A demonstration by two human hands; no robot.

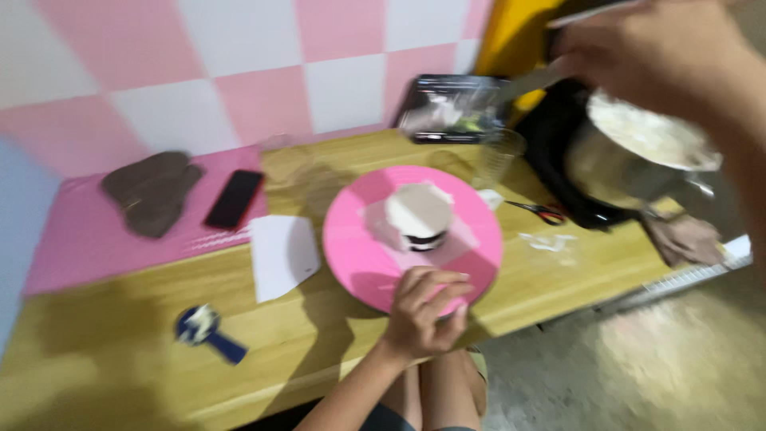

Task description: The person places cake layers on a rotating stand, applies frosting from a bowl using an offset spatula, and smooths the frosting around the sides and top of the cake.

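Left hand point(423, 307) grips the pink turntable point(359, 255) rim on the counter point(558, 271); right hand point(638, 56) grasps a spatula point(531, 80) over the bowl point(650, 132); hasty spinning could topple the centred small cake point(419, 215).

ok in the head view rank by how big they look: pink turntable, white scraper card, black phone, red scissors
1. pink turntable
2. white scraper card
3. black phone
4. red scissors
The card lies nearer the camera than the phone, so that pair is less sure.
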